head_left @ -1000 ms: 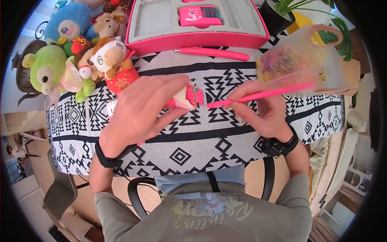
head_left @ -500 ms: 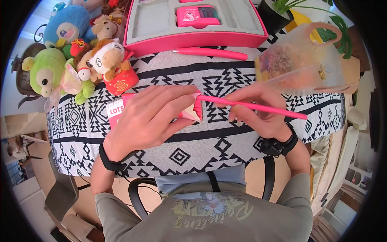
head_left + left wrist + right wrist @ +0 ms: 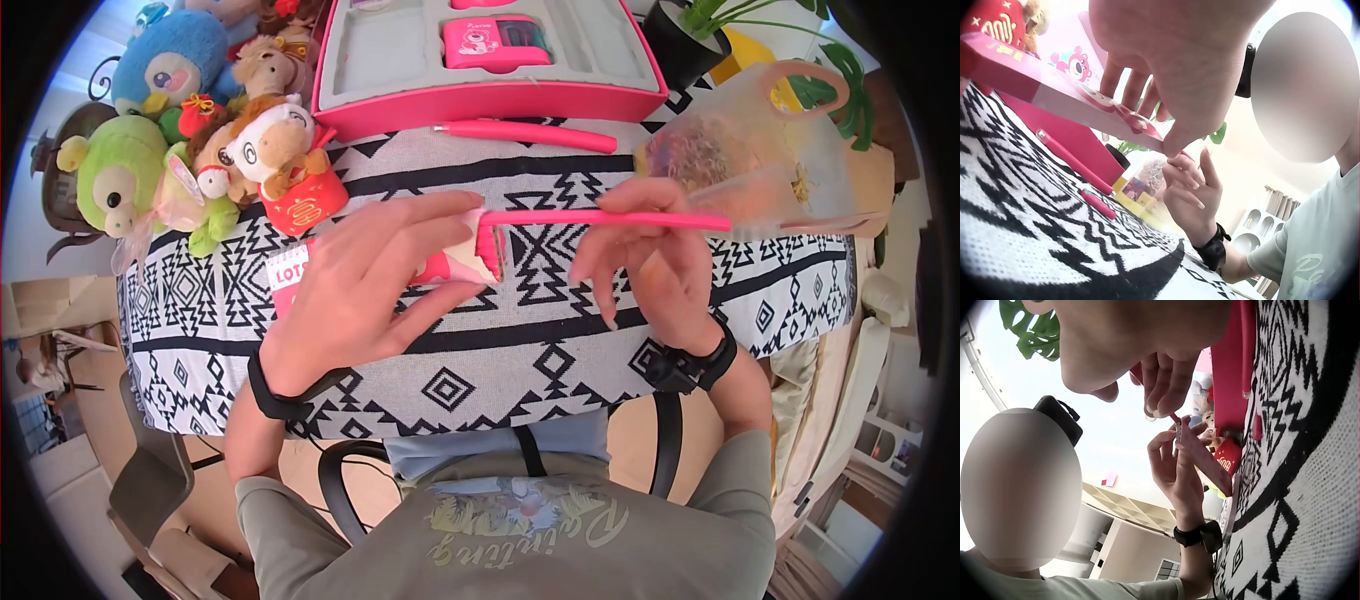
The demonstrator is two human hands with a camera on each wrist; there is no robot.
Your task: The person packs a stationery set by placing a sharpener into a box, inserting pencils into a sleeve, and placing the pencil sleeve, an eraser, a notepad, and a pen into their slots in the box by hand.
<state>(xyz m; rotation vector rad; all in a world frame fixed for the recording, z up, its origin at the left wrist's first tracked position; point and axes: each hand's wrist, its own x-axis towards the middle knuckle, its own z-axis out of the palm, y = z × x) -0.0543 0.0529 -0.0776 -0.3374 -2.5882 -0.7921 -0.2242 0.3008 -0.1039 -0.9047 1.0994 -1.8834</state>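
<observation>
My left hand point(image 3: 355, 285) grips a slim pink and white pencil box point(image 3: 1066, 103) from above, its torn open end facing right. Several pink pencils point(image 3: 488, 252) show inside that end. One long pink pencil point(image 3: 560, 217) lies level, with its left end at the upper edge of the box opening. My right hand point(image 3: 655, 265) holds this pencil near its right part, index finger over it and other fingers loosely spread below. In the right wrist view the fingertips point(image 3: 1163, 403) come close to the box's open end. A small pink piece with a green top point(image 3: 1099, 205) lies on the cloth below.
Behind the hands lies a pink pen-like stick point(image 3: 530, 135), in front of a pink gift box point(image 3: 490, 100) holding a pink sharpener point(image 3: 497, 42). Plush toys point(image 3: 120, 175) crowd the left. A clear bag point(image 3: 740, 150) and a potted plant point(image 3: 690, 45) stand right, on patterned cloth point(image 3: 450, 385).
The pencil's left end has moved from right of the box to its opening. The pencil has swung from slanting to nearly level, and the right hand's lower fingers have spread.
</observation>
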